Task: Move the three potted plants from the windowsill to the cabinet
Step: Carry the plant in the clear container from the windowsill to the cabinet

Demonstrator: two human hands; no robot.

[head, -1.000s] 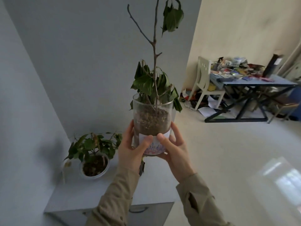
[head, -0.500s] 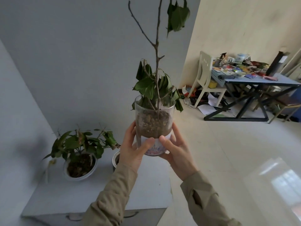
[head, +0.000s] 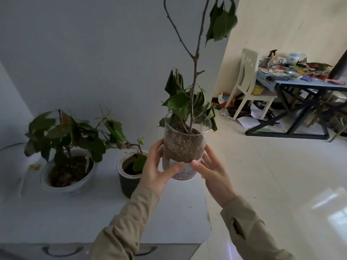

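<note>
Above the cabinet right edge: clear pot of soil and tall plant, clamped by left hand and right hand | cabinet back: white pot, dark pot, each with a plant | room: messy table, white chair

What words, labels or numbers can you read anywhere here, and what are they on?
None can be read.
Clear pot, held in both hands: a white band with a red and blue print near its base, too blurred to tell if it holds words.
White pot: faint blue marks on its side, unreadable.
Items on the blue table: colourful packaging and papers, too small and blurred to read.
Papers on the floor: nothing legible.
</note>
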